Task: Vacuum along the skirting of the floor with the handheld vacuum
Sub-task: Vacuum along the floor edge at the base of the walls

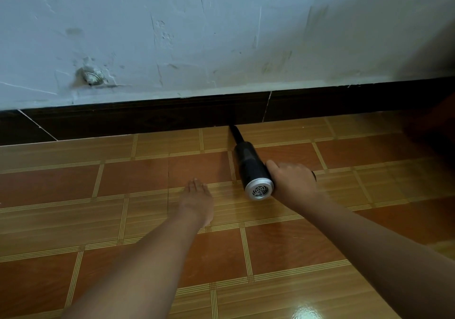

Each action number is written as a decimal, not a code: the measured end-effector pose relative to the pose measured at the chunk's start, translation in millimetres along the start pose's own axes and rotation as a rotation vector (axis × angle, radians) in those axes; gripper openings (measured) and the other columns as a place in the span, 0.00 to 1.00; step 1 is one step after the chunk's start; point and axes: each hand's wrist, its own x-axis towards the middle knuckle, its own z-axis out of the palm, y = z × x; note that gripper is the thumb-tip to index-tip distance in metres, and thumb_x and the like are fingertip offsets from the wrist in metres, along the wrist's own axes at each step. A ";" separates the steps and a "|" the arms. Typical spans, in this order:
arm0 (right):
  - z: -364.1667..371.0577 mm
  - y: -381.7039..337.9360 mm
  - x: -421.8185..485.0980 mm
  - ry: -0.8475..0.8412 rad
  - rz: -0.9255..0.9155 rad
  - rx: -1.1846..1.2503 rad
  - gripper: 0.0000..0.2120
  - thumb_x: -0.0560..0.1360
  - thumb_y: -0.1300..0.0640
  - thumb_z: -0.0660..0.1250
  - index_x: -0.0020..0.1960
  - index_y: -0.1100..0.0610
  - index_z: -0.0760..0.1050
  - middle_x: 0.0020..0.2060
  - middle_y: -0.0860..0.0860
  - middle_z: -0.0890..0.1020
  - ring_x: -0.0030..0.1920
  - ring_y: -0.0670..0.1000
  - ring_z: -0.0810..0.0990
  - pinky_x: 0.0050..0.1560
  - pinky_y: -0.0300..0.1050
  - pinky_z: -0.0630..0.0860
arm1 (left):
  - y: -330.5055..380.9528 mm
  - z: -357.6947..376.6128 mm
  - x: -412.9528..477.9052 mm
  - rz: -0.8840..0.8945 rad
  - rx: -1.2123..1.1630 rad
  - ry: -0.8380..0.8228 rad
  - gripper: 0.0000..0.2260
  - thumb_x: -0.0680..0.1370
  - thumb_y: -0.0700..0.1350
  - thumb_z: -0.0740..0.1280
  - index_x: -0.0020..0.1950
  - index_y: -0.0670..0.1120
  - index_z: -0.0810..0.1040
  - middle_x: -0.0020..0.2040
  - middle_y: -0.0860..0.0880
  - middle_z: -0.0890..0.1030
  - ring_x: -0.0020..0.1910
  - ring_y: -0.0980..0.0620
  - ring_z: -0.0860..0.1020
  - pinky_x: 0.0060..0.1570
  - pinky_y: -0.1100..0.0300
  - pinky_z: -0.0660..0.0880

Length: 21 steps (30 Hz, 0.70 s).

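With the right hand (pixel 291 183) gripping the handheld vacuum (pixel 251 168), its nozzle (pixel 235 134) against the skirting (pixel 147 119), and the left hand (pixel 197 200) flat on the floor (pixel 123 178), a tilting wrist may lift the nozzle away

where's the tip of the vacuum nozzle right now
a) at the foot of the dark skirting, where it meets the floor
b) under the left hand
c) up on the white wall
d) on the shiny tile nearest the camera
A: the thin black nozzle of the handheld vacuum reaches the bottom edge of the dark skirting at floor level, while the right hand grips the vacuum from the side.
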 end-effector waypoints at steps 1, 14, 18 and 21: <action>0.3 1.3 -1.1 0.005 0.006 0.003 0.12 0.75 0.51 0.63 0.56 0.54 0.68 0.44 0.49 0.79 0.38 0.49 0.73 0.39 0.42 0.63 | 0.6 0.8 0.5 -0.004 0.002 0.003 0.28 0.83 0.43 0.52 0.76 0.34 0.41 0.76 0.32 0.43 0.77 0.37 0.46 0.76 0.48 0.48; 2.4 -0.2 -2.2 0.000 0.001 0.014 0.13 0.75 0.52 0.62 0.58 0.54 0.67 0.47 0.50 0.79 0.45 0.52 0.77 0.39 0.43 0.62 | 8.4 4.3 -1.9 -0.021 0.005 0.118 0.27 0.83 0.44 0.52 0.76 0.34 0.45 0.76 0.33 0.45 0.77 0.38 0.49 0.76 0.48 0.49; 2.0 2.9 -4.6 0.005 -0.002 0.022 0.13 0.75 0.52 0.62 0.58 0.55 0.68 0.47 0.50 0.79 0.44 0.52 0.77 0.39 0.43 0.62 | 16.7 3.9 -1.6 0.053 -0.026 0.179 0.28 0.82 0.43 0.54 0.78 0.39 0.44 0.78 0.39 0.44 0.77 0.42 0.47 0.76 0.51 0.46; 0.2 9.9 -8.2 -0.010 0.030 0.018 0.12 0.75 0.52 0.63 0.57 0.54 0.68 0.46 0.49 0.79 0.39 0.49 0.72 0.39 0.42 0.62 | 26.4 1.3 -0.8 0.135 -0.063 0.202 0.27 0.82 0.43 0.54 0.78 0.43 0.45 0.78 0.42 0.45 0.78 0.45 0.47 0.75 0.52 0.46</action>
